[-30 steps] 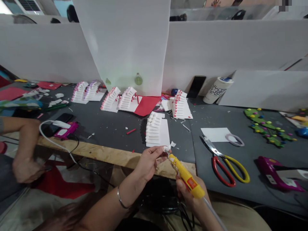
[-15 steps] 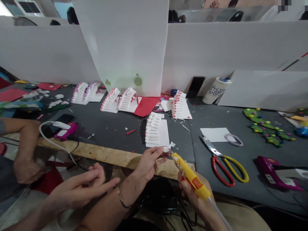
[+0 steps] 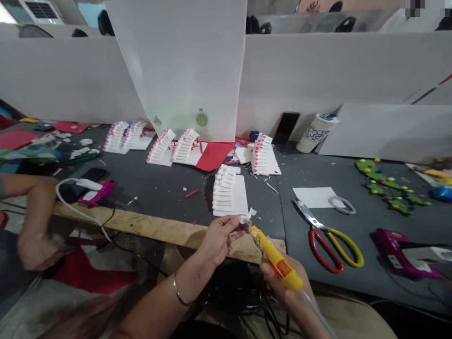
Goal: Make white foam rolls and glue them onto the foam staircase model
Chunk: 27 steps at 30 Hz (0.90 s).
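Note:
Near the table's front edge, my left hand (image 3: pixel 219 235) pinches a small white piece (image 3: pixel 244 219) between thumb and fingers. My right hand (image 3: pixel 282 278) is wrapped round a yellow glue gun (image 3: pixel 273 254), its nozzle close below the white piece. A clear glue stick (image 3: pixel 318 315) sticks out of the gun's back end. Just beyond my left hand lies a white card (image 3: pixel 242 195) with a stepped row of white strips (image 3: pixel 223 190) topped by rounded white bits.
Scissors (image 3: pixel 318 226) with red and yellow handles lie at right, near a purple device (image 3: pixel 402 254). Similar pink-tipped pieces (image 3: pixel 160 147), a red sheet (image 3: pixel 215 155), a phone (image 3: pixel 286 127) and a cup (image 3: pixel 316 133) stand farther back. Another person's arm (image 3: pixel 38 216) is at left.
The other person's hand beside my left forearm has drawn back down and left. The glue gun has shifted slightly left, and its nozzle is nearer the white piece.

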Available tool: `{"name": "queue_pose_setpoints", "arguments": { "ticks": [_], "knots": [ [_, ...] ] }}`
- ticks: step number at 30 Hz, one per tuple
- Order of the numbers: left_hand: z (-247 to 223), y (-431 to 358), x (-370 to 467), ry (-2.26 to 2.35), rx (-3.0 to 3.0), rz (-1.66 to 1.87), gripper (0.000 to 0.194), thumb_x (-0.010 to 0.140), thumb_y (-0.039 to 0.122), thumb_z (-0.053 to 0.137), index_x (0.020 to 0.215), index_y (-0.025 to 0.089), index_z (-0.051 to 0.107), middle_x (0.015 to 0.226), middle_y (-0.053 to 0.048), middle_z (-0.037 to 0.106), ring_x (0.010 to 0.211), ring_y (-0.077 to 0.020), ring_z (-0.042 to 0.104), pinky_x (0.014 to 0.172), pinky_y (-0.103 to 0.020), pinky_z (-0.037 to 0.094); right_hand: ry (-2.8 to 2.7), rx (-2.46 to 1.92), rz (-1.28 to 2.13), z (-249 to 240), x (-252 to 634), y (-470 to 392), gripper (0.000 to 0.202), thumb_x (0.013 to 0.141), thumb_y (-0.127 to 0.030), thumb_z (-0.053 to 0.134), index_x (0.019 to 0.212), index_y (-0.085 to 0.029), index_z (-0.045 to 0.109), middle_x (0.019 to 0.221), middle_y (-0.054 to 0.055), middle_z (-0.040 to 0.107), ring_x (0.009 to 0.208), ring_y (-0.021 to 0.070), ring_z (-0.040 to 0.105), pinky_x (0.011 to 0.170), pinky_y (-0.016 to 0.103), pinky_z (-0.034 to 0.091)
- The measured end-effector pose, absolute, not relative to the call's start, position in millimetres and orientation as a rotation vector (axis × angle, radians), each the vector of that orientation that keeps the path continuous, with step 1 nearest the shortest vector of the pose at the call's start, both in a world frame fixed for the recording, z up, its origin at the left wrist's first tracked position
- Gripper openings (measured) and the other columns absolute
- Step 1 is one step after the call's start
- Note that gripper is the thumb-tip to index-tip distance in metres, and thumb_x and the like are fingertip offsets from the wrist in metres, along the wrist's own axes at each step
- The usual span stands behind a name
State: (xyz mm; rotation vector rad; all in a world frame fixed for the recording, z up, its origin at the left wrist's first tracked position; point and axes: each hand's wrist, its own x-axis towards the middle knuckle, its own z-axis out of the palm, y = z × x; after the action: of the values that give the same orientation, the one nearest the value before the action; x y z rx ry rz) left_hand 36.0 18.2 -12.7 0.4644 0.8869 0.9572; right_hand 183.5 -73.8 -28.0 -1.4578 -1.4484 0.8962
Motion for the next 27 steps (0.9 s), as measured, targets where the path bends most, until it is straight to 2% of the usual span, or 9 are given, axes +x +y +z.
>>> {"name": "queue_pose_setpoints", "arguments": {
  "ticks": [12,17,21,24,27],
  "knots": [
    [-10.1,16.3,34.4,0.902,0.486,0.97,0.038,0.052,0.04,0.088,0.074,0.012,0.075,0.076,-0.009,0.072,0.073,-0.016,0.064,0.076,-0.028,0.049,-1.454,-1.472,0.873,-29.6,188.2,-73.0,0.035,0.083,-0.051,0.058,0.066,-0.02,0.056,0.051,-0.002,0.051,0.047,0.0128,0.05,0.044,0.022,0.04],
    [-12.1,17.8,33.7,0.912,0.493,0.964,0.037,0.053,0.04,0.088,0.074,0.012,0.075,0.082,-0.01,0.074,0.078,-0.0174,0.066,0.076,-0.027,0.049,-1.376,-1.493,0.874,-29.4,188.0,-76.9,0.038,0.084,-0.051,0.056,0.064,-0.019,0.055,0.053,-0.002,0.05,0.045,0.0107,0.046,0.042,0.022,0.038],
    [-18.1,21.1,30.2,0.921,0.464,0.974,0.035,0.058,0.039,0.086,0.077,0.012,0.073,0.087,-0.012,0.074,0.08,-0.0173,0.066,0.076,-0.028,0.049,-1.271,-1.485,0.901,-29.2,191.1,-72.8,0.037,0.085,-0.054,0.053,0.071,-0.019,0.056,0.053,-0.004,0.048,0.042,0.0097,0.043,0.041,0.022,0.037],
    [-21.6,22.7,25.2,0.902,0.404,0.976,0.03,0.062,0.034,0.084,0.078,0.012,0.071,0.089,-0.012,0.074,0.079,-0.0172,0.066,0.076,-0.03,0.05,-1.314,-1.568,0.799,-30.9,206.0,-56.1,0.033,0.084,-0.051,0.054,0.076,-0.02,0.058,0.055,-0.003,0.051,0.044,0.0112,0.046,0.042,0.023,0.038],
    [-21.0,22.4,21.4,0.875,0.358,0.96,0.027,0.064,0.031,0.084,0.079,0.013,0.07,0.089,-0.011,0.073,0.08,-0.0177,0.065,0.078,-0.033,0.052,-1.465,-1.717,0.584,-34.7,229.5,-29.3,0.031,0.081,-0.051,0.056,0.072,-0.021,0.058,0.061,0.0,0.058,0.054,0.0158,0.055,0.049,0.027,0.043]
  ]
}}
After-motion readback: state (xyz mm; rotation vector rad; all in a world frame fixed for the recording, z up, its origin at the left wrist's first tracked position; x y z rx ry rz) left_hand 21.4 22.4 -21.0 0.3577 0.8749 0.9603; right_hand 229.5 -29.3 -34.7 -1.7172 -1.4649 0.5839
